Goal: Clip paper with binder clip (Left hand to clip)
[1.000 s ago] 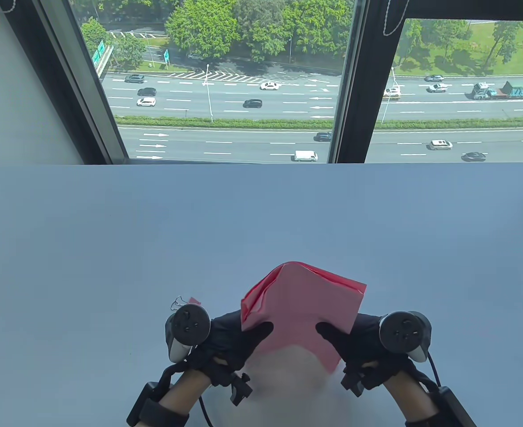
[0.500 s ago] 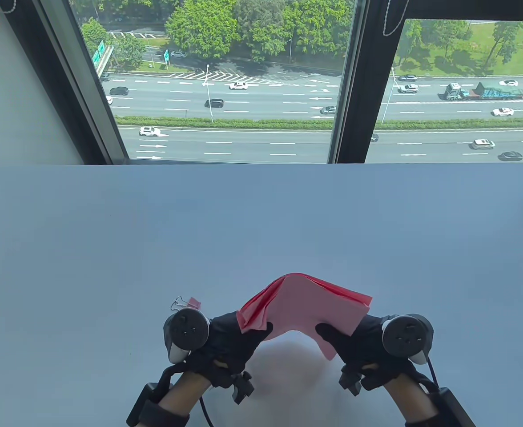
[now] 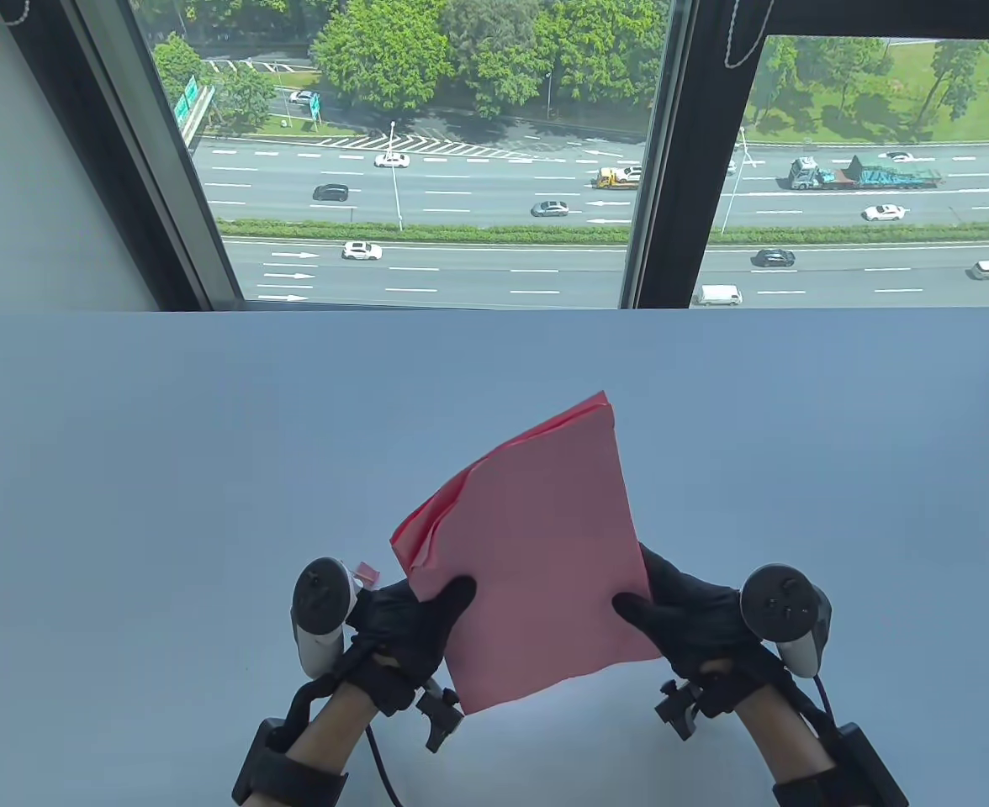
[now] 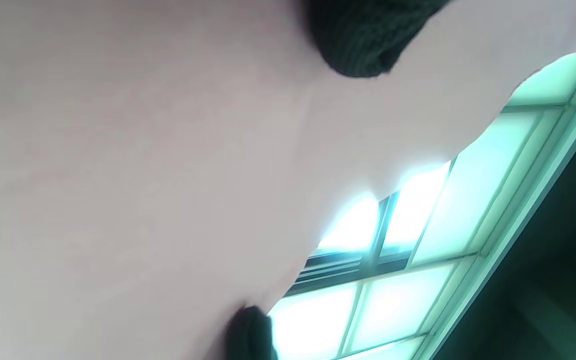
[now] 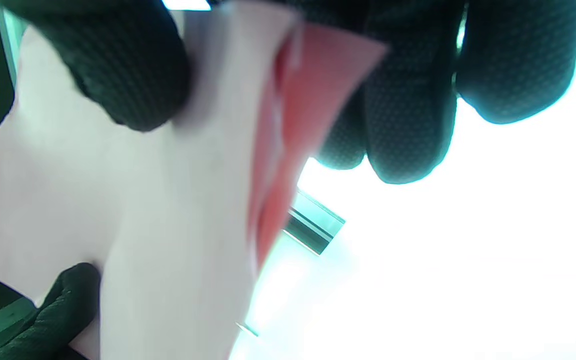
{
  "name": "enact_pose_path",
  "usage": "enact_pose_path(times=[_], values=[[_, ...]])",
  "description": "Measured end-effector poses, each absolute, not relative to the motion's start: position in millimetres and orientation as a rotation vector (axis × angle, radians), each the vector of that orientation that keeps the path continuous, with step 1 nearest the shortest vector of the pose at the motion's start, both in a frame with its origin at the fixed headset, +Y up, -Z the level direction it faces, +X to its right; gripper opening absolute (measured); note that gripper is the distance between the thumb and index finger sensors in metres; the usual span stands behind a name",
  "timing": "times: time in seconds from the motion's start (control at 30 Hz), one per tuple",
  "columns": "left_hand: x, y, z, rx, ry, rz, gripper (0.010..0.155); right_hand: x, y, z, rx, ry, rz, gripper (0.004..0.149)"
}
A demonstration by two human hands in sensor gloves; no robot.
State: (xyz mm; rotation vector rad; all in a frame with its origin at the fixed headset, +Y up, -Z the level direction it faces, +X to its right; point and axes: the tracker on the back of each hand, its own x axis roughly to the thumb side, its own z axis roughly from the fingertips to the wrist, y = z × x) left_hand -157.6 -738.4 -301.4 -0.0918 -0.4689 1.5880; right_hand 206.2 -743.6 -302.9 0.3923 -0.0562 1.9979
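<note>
Setting: upper-floor room in a tall building, office-like or a recording room — exact type cannot be told. Evidence: plain pale tabletop [image 3: 166, 471] pushed up against a large window [image 3: 427, 160] with dark frames and a thick vertical mullion [image 3: 671, 160]; bead cords of a blind [image 3: 743, 38] hang at the top. White wall [image 3: 15, 193] at left. View looks steeply down on a multi-lane highway [image 3: 461, 202] with cars, a truck [image 3: 864, 174], lane arrows, a green median hedge [image 3: 427, 231], trees [image 3: 478, 50] and lawn beyond — daylight, sunny. Left wrist view shows window panes [image 4: 468, 210] in a gridded frame
</note>
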Motion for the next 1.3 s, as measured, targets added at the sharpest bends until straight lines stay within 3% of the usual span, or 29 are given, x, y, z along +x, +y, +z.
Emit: enact_pose_path(times=[0.4, 0.53, 0.7, 1.07, 1.3], values=[[-157, -740, -299, -0.144, -0.452, 1.947, 0.051, 192, -751, -299, 0.395, 0.086, 1.848, 0.088], [-146, -743, -295, -0.224, -0.516, 1.950, 0.052, 181, -747, -294, 0.457, 0.124, 1.807, 0.083], [-133, -747, -291, -0.303, -0.555, 1.917, 0.054, 174, -743, -290, 0.508, 0.155, 1.767, 0.060], [-144, -744, -297, -0.262, -0.536, 1.693, 0.053, 190, -736, -295, 0.437, 0.099, 1.529, 0.050], [-180, -739, -305, -0.018, -0.341, 1.770, 0.058, 208, -730, -300, 0.403, 0.065, 1.620, 0.047]])
